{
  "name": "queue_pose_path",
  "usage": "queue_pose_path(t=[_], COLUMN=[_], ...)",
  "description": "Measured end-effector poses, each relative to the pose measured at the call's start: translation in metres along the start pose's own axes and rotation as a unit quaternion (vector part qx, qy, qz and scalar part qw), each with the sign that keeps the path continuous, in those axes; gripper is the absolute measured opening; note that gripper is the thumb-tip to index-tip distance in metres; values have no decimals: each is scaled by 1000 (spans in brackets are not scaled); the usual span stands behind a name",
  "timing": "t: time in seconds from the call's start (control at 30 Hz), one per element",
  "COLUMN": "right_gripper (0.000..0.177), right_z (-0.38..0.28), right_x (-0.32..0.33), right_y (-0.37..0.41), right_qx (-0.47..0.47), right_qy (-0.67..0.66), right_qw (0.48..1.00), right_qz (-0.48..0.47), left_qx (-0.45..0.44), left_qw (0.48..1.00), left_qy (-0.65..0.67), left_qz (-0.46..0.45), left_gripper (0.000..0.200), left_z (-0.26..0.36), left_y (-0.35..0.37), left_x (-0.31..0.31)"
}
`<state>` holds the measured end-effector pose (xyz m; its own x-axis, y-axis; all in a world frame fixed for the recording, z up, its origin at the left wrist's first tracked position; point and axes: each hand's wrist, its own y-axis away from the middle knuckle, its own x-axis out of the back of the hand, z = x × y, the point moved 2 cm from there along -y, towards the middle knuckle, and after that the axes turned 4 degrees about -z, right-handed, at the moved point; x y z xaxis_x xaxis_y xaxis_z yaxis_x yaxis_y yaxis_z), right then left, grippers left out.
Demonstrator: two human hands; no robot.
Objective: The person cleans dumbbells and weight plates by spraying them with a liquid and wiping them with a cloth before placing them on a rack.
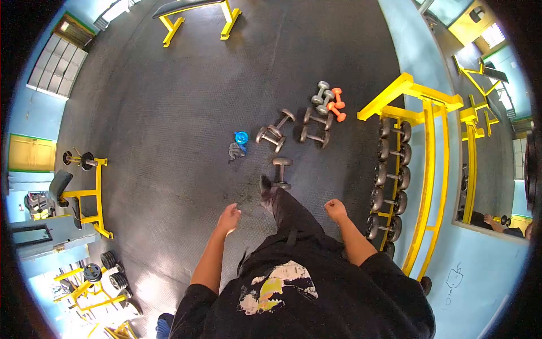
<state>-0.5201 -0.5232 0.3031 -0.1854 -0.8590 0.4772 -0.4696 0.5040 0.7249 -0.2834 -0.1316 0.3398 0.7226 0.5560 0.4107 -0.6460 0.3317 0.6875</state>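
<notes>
My left hand [230,218] hangs over the black rubber floor with its fingers curled in; whether anything is inside is too small to tell. On the other side, my right hand [335,209] is also curled, and nothing shows sticking out of it. Between and beyond the hands, a dark dumbbell [282,173] lies on the floor beside my shoe [265,186]. Farther ahead lie more dark dumbbells [271,139], grey dumbbells [320,92] and orange dumbbells [337,112]. A blue item [241,138] rests against a crumpled dark cloth [236,151]. Neither hand touches any of them.
A yellow rack [430,186] with several dumbbells stands along the right wall, near a mirror [491,186]. Yellow-framed equipment [99,198] is at the left, and a bench [226,17] is far ahead. Weight plates [117,279] and a person's blue-clad part [164,326] show at lower left.
</notes>
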Motion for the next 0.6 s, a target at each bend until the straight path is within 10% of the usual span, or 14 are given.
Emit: queue_pose_path(t=[0.6], right_gripper=[50], right_z=[-18], right_x=[-312], right_y=[-312], right_qx=[-180], right_qy=[-130], right_qw=[975], right_qz=[-9], left_qx=[56], left_qw=[974], left_qy=[-95], left_qz=[-198], left_gripper=[36], left_z=[67], left_y=[-319], left_x=[99])
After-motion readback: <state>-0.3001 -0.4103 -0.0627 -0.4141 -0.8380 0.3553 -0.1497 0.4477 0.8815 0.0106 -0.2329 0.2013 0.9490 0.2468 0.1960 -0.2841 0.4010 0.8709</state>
